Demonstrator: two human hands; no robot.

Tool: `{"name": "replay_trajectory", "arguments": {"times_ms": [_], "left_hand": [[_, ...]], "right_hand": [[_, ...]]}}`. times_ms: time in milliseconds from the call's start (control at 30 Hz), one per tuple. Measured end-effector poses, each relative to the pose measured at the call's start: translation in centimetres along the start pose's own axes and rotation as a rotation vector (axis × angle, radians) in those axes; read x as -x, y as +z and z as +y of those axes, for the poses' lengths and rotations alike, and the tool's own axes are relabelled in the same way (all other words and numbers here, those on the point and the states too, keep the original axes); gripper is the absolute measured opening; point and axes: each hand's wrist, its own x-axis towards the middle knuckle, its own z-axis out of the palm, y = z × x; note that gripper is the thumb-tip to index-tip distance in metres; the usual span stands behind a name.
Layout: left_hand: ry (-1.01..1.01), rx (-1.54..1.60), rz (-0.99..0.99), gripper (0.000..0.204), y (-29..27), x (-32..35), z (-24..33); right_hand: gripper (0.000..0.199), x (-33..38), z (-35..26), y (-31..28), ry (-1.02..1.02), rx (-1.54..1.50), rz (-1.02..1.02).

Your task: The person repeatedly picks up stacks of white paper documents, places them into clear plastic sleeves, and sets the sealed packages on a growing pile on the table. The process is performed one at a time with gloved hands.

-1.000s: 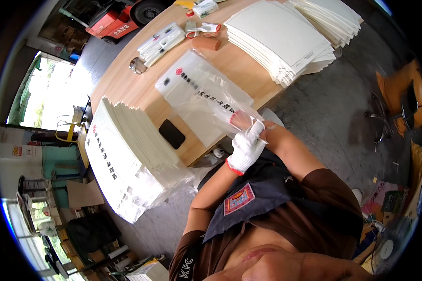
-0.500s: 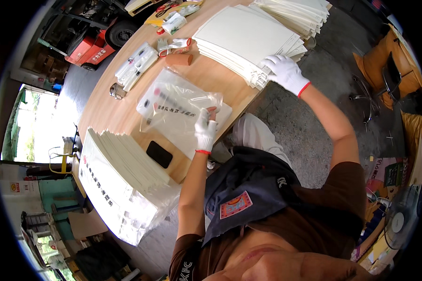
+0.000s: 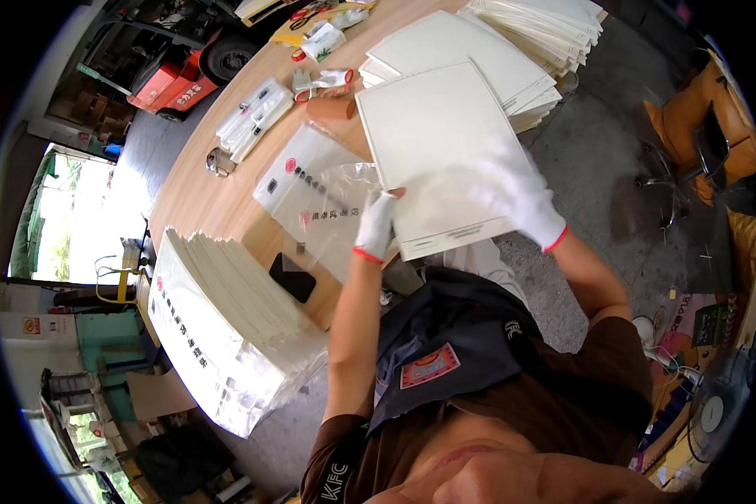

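Observation:
A large cream paper sheet or thin packet [image 3: 441,126] lies tilted in front of me, its lower left corner by my left hand [image 3: 376,225]. This hand wears a white glove with red trim and a bare fingertip showing. Its fingers are closed at the mouth of a clear plastic bag [image 3: 311,189] with printing on it, beside the packet's edge. My right hand [image 3: 517,206], gloved alike, is over the packet's right part; motion smears its fingers. Behind the packet is a stack of similar cream packets [image 3: 445,46].
On the left, a tall leaning stack of filled bags [image 3: 218,294] stands beside a black phone [image 3: 292,277]. Further back on the wooden table [image 3: 197,197] are a brown block [image 3: 331,108], spare gloves [image 3: 311,84] and a bundle of clear packets [image 3: 254,118]. A red forklift [image 3: 172,84] stands beyond.
One cream packet has come off the stack toward me and now partly covers the plastic bag. My right hand has moved down from the stack's corner. My left hand stays by the bag's mouth.

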Motion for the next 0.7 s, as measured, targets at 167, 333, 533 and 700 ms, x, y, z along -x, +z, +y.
{"name": "replay_trajectory", "arguments": {"times_ms": [167, 333, 533, 700], "left_hand": [[0.038, -0.549, -0.092, 0.041, -3.3, 1.4, 1.9], [0.285, -1.268, -0.14, 0.093, 3.7, 5.9, -0.9], [0.144, 0.003, -0.083, 0.071, -3.6, 5.5, 2.3], [0.333, 0.118, -0.015, 0.057, -9.7, 7.3, 8.7]], "right_hand": [[0.041, 2.5, 3.4, 5.2, 0.763, -1.535, -0.268], [0.055, 1.8, -4.7, 6.9, 0.509, -0.762, -0.234], [0.032, 1.0, -3.3, 3.1, 0.17, -0.375, -0.255], [0.021, 1.0, -3.1, 1.3, -0.329, 0.204, -0.513]]}}
